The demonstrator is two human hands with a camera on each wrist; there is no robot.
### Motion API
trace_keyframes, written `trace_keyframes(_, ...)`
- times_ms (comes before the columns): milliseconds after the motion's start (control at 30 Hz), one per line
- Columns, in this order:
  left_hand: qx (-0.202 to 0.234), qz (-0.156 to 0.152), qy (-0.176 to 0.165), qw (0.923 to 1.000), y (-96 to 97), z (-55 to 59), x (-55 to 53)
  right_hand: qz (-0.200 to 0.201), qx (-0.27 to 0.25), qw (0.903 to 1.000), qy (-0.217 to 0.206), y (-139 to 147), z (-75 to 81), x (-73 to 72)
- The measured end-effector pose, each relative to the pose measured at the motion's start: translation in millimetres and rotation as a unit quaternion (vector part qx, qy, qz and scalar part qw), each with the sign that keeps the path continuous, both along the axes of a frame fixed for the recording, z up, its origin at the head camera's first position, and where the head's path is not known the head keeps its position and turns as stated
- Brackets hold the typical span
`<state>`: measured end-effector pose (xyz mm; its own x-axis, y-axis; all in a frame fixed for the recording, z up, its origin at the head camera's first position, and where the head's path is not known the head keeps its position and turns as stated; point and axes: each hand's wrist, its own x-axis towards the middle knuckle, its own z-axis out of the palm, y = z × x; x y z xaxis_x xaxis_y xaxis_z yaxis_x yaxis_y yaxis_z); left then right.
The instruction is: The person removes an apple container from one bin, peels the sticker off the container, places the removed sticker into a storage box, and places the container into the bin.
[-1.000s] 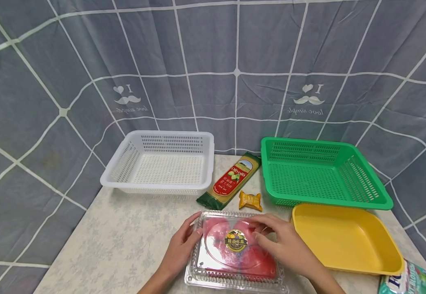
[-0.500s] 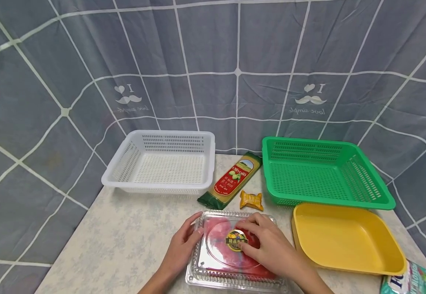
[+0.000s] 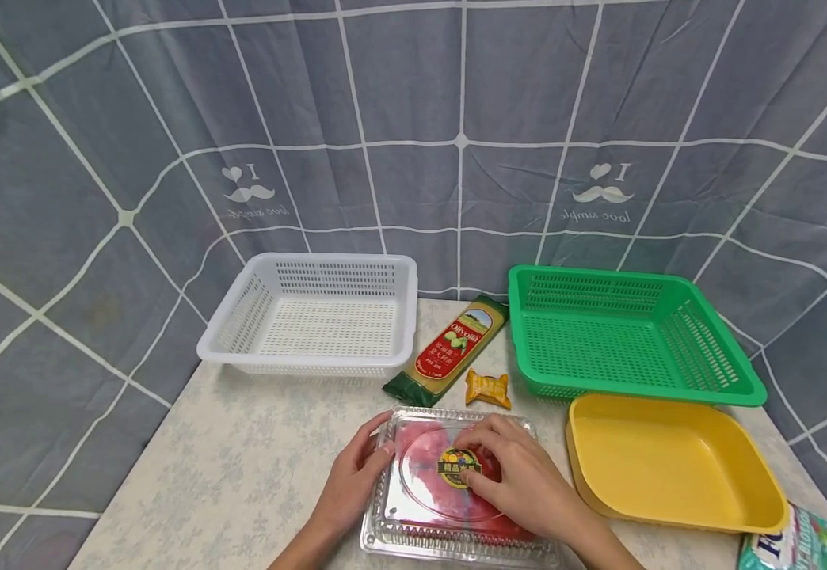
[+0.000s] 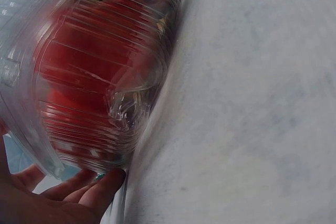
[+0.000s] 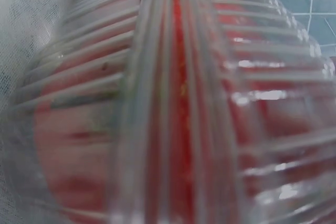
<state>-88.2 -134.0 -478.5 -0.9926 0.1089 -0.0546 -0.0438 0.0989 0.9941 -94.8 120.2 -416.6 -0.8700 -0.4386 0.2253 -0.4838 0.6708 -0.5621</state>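
Observation:
A clear plastic fruit box [image 3: 456,522] with red contents and a round black-and-gold sticker [image 3: 459,469] lies at the table's front, its lid down. My left hand [image 3: 348,479] grips the box's left side, thumb by the lid's edge. In the left wrist view, the left fingers [image 4: 100,195] reach against the ribbed lower wall. My right hand [image 3: 524,475] rests over the lid's right half, thumb and fingertips spread at the sticker, partly covering it. The right wrist view is filled by the blurred ribbed side of the fruit box [image 5: 173,103]; the right hand does not show there.
Behind the box lie a green-and-gold pasta packet [image 3: 449,352] and a small orange-wrapped snack [image 3: 488,389]. A white basket [image 3: 306,361] stands back left, a green basket [image 3: 642,393] back right. A yellow tub [image 3: 670,467] and a teal-and-white packet [image 3: 798,542] are at the right.
My right hand has moved left from the lid's right part onto the sticker, then shifted only slightly. The left hand and the box have stayed in place.

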Motion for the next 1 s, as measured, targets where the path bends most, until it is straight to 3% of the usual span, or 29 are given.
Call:
trace_keyframes(200,-0.012,0.006,-0.002,0.9999,0.2,1.0,0.1,0.004,-0.020,0.9997,0.010,-1.4,0.4,-1.2)
trace_keyframes(633,0.015,-0.004,-0.003,0.9999,-0.3,-4.3,-1.4,-0.047,-0.037,0.9982,0.006,-7.0,-1.5,-2.8)
trace_keyframes(1000,0.008,-0.005,0.003,1.0000,-0.5,-4.5,-1.2,-0.047,-0.084,0.9948,-0.031,-4.2,-0.8,-1.1)
